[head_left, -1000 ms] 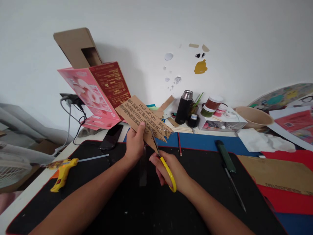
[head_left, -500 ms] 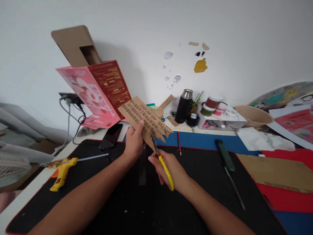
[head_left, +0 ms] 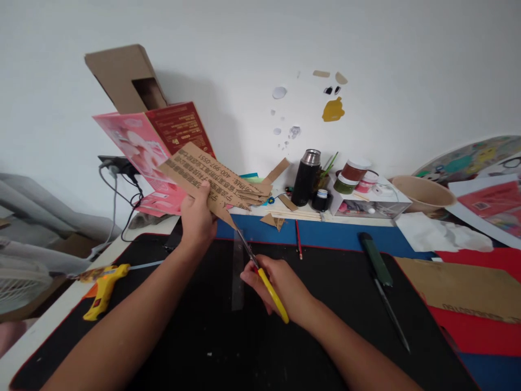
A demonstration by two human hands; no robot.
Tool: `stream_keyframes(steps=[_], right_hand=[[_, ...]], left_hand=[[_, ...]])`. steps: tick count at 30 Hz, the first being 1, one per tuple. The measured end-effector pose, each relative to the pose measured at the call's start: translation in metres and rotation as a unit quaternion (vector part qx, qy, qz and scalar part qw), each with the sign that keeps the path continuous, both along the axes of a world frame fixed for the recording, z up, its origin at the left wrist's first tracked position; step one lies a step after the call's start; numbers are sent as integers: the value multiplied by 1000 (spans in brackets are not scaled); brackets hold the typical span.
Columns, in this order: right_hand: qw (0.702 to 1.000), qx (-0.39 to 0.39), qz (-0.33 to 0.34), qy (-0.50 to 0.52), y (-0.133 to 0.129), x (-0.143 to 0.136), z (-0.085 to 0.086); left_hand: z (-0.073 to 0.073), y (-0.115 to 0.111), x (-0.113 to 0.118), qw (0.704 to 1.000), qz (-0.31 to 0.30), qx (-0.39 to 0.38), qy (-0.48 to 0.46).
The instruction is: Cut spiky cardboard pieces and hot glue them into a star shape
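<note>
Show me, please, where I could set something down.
The black mat is bare between the right hand and green tool, and between the forearms apart from a clear strip and specks. The white tabletop behind is crowded: flask, paint jars, cardboard scraps.

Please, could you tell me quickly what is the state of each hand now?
Left hand: closed, gripping the printed cardboard piece.
Right hand: closed, holding the yellow-handled scissors.

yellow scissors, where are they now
In the head view, below centre, the scissors are in the right hand, tips by the lower point of the cardboard the left hand holds.
</note>
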State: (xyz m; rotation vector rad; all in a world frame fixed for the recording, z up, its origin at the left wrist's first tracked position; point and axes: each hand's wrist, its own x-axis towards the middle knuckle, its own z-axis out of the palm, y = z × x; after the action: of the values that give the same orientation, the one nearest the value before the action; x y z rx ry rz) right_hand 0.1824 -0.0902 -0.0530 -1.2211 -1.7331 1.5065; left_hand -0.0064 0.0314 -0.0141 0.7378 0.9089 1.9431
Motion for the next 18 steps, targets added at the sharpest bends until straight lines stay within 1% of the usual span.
stream_keyframes(steps=[3,9,14,16,18], right_hand=[[1000,-3,0,19,2,1,-3],[998,-35,31,49,3,4,-7],[994,-53,49,78,2,7,-7],[990,-65,64,105,2,9,-6],[985,-76,86,127,2,10,-5]], left_hand=[[1,-1,2,1000,-24,-5,-2],[0,-2,3,996,-71,-48,-19],[1,-2,3,992,-105,-64,-32],[1,-1,1,990,-120,-64,-40],[1,2,-2,990,-120,-62,-47]])
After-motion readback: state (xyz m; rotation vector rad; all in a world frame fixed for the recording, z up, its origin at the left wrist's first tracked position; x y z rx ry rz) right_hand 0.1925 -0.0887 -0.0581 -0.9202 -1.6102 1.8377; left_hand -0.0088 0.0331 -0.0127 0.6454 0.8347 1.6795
